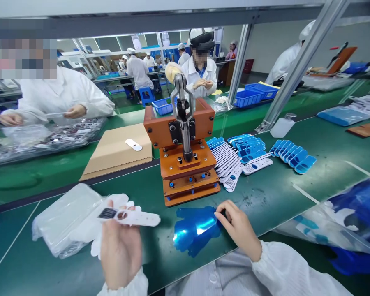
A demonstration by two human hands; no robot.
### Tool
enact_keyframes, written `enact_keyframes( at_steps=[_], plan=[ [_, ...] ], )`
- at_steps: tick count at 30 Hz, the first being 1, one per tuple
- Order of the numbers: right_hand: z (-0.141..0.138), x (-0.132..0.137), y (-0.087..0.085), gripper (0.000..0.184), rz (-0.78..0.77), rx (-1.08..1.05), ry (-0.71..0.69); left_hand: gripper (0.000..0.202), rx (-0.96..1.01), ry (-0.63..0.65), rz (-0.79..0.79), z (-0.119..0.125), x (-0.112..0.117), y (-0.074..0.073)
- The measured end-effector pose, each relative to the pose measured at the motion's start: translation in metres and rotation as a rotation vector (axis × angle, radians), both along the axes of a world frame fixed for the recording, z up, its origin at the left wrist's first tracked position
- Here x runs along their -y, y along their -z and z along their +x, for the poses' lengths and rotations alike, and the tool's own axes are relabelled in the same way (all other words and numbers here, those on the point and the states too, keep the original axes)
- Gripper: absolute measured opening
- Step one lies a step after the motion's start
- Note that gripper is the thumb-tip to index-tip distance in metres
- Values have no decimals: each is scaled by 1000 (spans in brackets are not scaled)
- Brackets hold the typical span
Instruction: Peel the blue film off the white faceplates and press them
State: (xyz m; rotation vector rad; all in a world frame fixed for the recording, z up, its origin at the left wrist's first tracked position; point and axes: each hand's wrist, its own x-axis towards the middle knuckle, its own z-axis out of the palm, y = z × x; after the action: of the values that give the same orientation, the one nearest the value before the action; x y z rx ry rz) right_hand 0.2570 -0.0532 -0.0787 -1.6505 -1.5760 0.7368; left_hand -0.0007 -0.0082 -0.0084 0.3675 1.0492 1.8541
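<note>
In my left hand is a slim white panel with rounded ends, a dark square near one end and a round hole; my thumb and fingers close on it. My right hand pinches at the right edge of a spread of shiny blue film pieces lying on the green bench. Whether a single piece is between the fingertips is hard to see. Behind the film stands an orange toggle press with a metal lever. White pieces in a clear plastic bag lie beside and behind my left hand.
Right of the press lie stacked white panels, blue-filmed panels and a fanned row of blue pieces. A white bottle stands farther right. A cardboard box bears one white panel. Co-workers in white coats sit across the bench.
</note>
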Motion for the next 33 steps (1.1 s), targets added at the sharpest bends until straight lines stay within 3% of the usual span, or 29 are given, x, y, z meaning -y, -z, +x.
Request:
enact_keyframes(
  at_steps=[3, 8, 10, 12, 13, 15, 17, 18, 21, 22, 24, 26, 29, 31, 33],
  plan=[
    [2, -1, -8, 18, 82, -26, 22, 45, -117, 238, -54, 24, 11, 2],
    [-4, 2, -44, 47, 20, -237, -261, 42, -202, 675, -34, 56, 21, 4],
    [-3, 0, -52, 38, -1, -285, -243, 38, -249, 762, 7, 62, 20, 4],
    [3, -6, -55, 29, -4, -315, -216, 43, -365, 766, 74, 61, 13, -3],
    [8, -9, -55, 28, -8, -309, -208, 46, -449, 716, 137, 59, 7, -11],
    [20, -19, -53, 29, 2, -236, -186, 45, -609, 490, 313, 56, -14, -38],
    [31, -31, -51, 29, 63, -115, -161, 34, -684, 240, 484, 55, -42, -77],
    [34, -39, -50, 29, 107, -56, -160, 33, -689, 202, 539, 57, -58, -99],
    [36, -64, -49, 28, 237, 84, -199, 39, -656, 551, 468, 73, -101, -156],
    [34, -72, -49, 28, 275, 122, -212, 41, -669, 654, 454, 81, -109, -170],
    [29, -89, -47, 26, 329, 166, -233, 42, -765, 701, 540, 95, -114, -185],
    [23, -102, -45, 26, 336, 164, -262, 48, -948, 582, 724, 103, -105, -188],
    [19, -113, -41, 31, 291, 121, -307, 60, -1212, 336, 900, 92, -80, -175],
    [18, -115, -41, 33, 258, 97, -314, 60, -1298, 164, 888, 67, -66, -155],
    [17, -115, -41, 34, 225, 75, -310, 51, -1345, 26, 724, 31, -55, -122]
  ],
)
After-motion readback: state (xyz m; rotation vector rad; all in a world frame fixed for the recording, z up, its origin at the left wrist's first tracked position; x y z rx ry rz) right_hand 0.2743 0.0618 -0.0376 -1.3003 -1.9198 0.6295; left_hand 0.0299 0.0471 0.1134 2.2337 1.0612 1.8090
